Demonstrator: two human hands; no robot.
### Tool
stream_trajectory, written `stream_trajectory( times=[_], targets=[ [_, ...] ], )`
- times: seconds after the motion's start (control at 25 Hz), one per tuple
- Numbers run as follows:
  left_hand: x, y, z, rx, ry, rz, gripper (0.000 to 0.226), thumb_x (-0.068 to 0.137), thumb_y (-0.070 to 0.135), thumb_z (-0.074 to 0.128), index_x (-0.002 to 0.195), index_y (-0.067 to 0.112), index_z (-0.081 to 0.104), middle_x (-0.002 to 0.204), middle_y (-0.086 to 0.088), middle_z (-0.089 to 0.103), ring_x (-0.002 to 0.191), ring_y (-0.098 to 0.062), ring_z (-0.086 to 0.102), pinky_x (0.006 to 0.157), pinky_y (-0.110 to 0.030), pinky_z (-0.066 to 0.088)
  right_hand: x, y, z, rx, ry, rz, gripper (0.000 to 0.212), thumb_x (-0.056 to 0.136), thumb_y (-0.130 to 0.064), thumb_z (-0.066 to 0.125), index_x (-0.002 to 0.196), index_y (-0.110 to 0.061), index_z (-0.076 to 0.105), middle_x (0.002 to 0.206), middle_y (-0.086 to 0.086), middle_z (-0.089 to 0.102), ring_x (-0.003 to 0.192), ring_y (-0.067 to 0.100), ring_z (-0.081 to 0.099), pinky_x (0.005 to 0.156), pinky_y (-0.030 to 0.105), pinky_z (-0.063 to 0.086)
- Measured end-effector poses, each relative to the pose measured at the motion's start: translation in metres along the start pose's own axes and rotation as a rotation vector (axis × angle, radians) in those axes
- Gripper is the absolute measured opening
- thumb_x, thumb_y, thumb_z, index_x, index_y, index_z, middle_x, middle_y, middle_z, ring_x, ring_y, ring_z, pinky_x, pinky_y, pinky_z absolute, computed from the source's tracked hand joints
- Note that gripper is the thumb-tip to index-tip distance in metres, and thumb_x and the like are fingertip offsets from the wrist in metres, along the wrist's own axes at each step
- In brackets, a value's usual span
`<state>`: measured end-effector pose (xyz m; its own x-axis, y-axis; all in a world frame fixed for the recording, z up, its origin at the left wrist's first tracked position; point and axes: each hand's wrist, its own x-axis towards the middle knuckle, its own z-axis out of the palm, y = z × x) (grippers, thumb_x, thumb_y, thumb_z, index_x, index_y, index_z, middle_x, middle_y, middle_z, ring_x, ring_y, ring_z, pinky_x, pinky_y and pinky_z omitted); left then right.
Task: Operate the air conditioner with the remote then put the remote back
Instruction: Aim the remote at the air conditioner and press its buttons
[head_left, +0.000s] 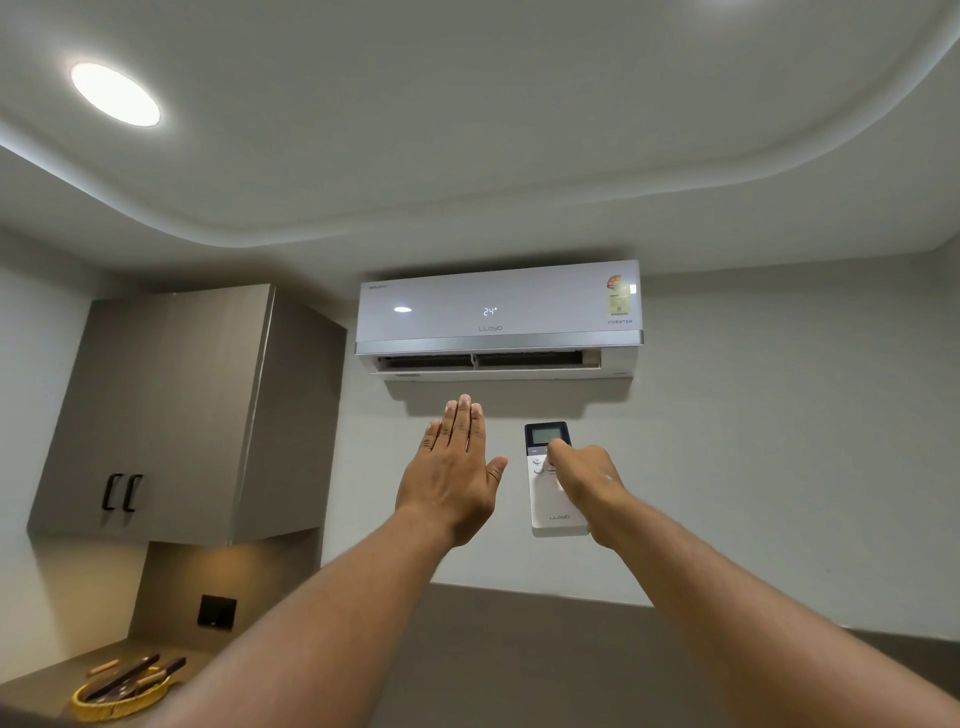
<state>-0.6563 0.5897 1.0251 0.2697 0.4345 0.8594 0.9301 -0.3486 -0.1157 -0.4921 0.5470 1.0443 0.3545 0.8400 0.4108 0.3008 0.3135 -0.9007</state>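
A white wall air conditioner hangs high on the wall, its display reading 24 and its lower flap open. Below it, the white remote with a dark screen stands upright against the wall. Its lower end looks seated in a white holder. My right hand is curled around the remote's right side, thumb near the top buttons. My left hand is raised flat just under the unit's outlet, fingers straight, holding nothing.
A grey wall cabinet with two black handles hangs to the left. Under it, a counter holds a woven basket with utensils, and a black socket sits on the backsplash. A round ceiling light glows.
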Motion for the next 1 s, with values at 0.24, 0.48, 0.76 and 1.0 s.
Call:
stream_trajectory(
  times=[0.24, 0.48, 0.76, 1.0],
  targets=[
    [0.001, -0.002, -0.002, -0.002, 0.005, -0.006, 0.069, 0.099, 0.051, 0.009, 0.15, 0.01, -0.013, 0.161, -0.008, -0.017, 0.147, -0.02, -0.016, 0.117, -0.034, -0.009, 0.001, -0.003, 0.001, 0.016, 0.008, -0.004, 0.023, 0.082, -0.028, 0.048, 0.086, -0.009, 0.06, 0.077, 0.013, 0.065, 0.064, 0.029, 0.061, 0.055, 0.025, 0.044],
    [0.0, -0.006, 0.0, 0.002, -0.004, -0.019, 0.069, 0.098, 0.051, 0.008, 0.15, 0.01, -0.013, 0.161, -0.009, -0.016, 0.147, -0.021, -0.016, 0.118, -0.035, -0.008, 0.004, -0.001, 0.003, 0.031, 0.01, -0.001, 0.023, 0.081, -0.027, 0.049, 0.082, -0.008, 0.059, 0.076, 0.014, 0.065, 0.062, 0.028, 0.061, 0.055, 0.026, 0.046],
    [0.0, -0.007, 0.004, -0.005, -0.006, -0.019, 0.069, 0.099, 0.051, 0.008, 0.15, 0.01, -0.014, 0.161, -0.009, -0.016, 0.147, -0.021, -0.016, 0.117, -0.035, -0.008, 0.008, 0.002, 0.006, 0.031, 0.011, -0.013, 0.029, 0.081, -0.035, 0.062, 0.095, -0.009, 0.062, 0.079, 0.011, 0.065, 0.066, 0.027, 0.061, 0.054, 0.027, 0.044],
    [0.001, 0.003, 0.01, -0.022, -0.015, -0.021, 0.069, 0.098, 0.051, 0.007, 0.15, 0.01, -0.014, 0.161, -0.01, -0.016, 0.147, -0.022, -0.015, 0.118, -0.036, -0.007, 0.011, 0.011, 0.005, -0.027, 0.071, -0.077, 0.041, 0.068, -0.042, 0.082, 0.089, -0.02, 0.055, 0.079, 0.005, 0.062, 0.065, 0.022, 0.06, 0.047, 0.026, 0.043]
  ],
)
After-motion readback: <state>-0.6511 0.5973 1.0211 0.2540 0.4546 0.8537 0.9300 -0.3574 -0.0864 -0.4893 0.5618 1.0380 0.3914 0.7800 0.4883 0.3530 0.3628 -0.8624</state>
